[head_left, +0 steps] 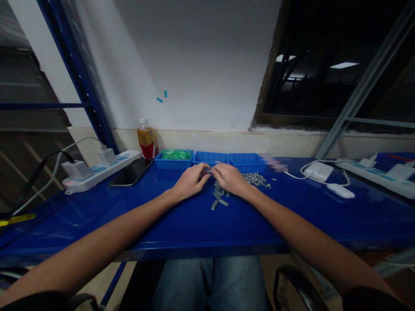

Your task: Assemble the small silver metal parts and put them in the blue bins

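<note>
My left hand (192, 180) and my right hand (231, 178) meet above the blue table, fingertips almost touching. Both are closed in a pinch on a small metal part (209, 171), which shows as a short silvery sliver between them; its exact kind is too small to make out. Just below my right hand lie several grey metal cylinders (223, 202), partly covered by its fingers and palm. Beside its right edge a heap of small silvery screws (256, 178) spreads over the tabletop.
Three blue bins stand against the wall: one with green plastic bags (175, 154), a middle bin (210, 157) and a right bin (247, 161). A drink bottle (147, 138), a phone (131, 173) and a power strip (103, 170) are left; chargers (319, 171) and cables lie right.
</note>
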Demonstrator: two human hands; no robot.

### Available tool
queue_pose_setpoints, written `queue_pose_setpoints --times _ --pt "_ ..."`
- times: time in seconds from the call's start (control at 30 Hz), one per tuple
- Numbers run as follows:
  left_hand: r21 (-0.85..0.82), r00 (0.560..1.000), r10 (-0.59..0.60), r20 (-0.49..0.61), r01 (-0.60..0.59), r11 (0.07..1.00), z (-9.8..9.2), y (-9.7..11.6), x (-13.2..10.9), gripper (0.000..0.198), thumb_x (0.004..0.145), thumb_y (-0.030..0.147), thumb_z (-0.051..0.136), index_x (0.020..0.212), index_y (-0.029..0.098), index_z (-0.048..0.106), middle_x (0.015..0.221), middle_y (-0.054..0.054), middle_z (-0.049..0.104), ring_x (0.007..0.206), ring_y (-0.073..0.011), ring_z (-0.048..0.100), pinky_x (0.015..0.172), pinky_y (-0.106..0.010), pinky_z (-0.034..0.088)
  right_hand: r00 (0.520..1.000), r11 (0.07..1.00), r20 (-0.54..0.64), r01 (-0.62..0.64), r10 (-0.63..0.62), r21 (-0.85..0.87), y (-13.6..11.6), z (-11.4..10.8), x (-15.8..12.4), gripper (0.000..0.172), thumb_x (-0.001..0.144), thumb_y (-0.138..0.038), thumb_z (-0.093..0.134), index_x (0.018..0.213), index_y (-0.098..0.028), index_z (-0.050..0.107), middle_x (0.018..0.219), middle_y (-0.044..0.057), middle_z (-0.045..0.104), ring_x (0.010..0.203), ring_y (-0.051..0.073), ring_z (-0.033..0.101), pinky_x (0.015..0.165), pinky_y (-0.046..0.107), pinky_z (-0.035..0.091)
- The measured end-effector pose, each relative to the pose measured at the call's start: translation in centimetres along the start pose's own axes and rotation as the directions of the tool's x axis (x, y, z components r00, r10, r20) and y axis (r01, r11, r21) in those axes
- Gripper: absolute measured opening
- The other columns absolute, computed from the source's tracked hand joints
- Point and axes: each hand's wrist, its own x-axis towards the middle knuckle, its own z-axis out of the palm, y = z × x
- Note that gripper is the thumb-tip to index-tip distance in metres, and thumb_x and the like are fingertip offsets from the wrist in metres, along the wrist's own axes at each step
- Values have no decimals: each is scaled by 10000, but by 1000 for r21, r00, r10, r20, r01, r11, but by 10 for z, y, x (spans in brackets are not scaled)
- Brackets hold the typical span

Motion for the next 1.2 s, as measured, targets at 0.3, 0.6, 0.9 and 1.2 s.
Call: queue_pose_setpoints --times 0.3,0.6,0.9,1.2 --pt "78 1000 -22 -1 22 997 -4 1 1 320 971 362 304 902 179 557 850 -51 634 815 -191 581 754 -315 439 997 994 -74 10 -2 112 -7 -6 -1 194 921 -283 483 1058 -161 546 887 54 630 784 163 569 716 269 404" --pt "90 964 93 250 -118 989 17 -12 13 258 886 298 499 1117 215 575 1130 -72 579 1061 -213 536 925 -345 422 952 947 -191 -273 241 -168 39 -1 15 262 935 -360 445 949 -161 614 966 118 643 961 249 537 827 352 379" --pt "87 967 -40 251 19 996 15 -18 11 267 825 445 594 870 186 641 844 -43 629 818 -192 566 717 -286 413 991 995 -81 -104 104 0 26 -6 -1 187 895 -309 503 974 -178 612 916 73 630 904 214 519 827 344 387" --pt "-186 964 -224 141 248 951 0 -11 11 444 876 497 399 712 138 604 640 6 579 608 -127 485 573 -232 345 997 991 23 69 -72 113 -1 -1 -1 158 835 -225 573 982 -178 541 908 59 589 898 200 498 792 325 371"
